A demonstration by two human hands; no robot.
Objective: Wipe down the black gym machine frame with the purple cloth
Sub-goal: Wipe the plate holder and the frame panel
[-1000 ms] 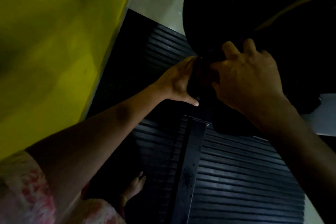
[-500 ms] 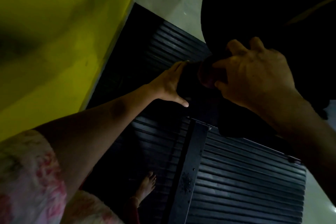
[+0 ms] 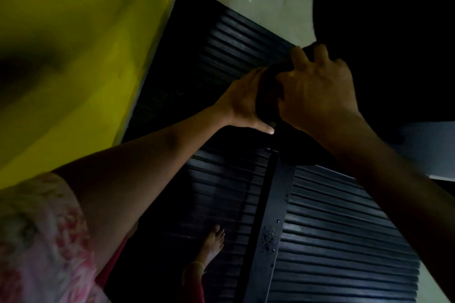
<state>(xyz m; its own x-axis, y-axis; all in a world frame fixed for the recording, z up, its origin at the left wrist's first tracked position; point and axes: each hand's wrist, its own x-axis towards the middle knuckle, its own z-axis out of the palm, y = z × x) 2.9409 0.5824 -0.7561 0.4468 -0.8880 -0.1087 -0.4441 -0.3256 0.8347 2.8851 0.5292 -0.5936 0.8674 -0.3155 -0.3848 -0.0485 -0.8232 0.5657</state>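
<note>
My right hand grips the dark bunched cloth on the black frame; my left hand lies flat and open beside it. It is dark (very dark), so I might miss dirty spots.

I can read no text, label, brand, number or sign anywhere in my view; the scene is dim, and the dark surfaces in front of me carry no lettering that I can make out.
</note>
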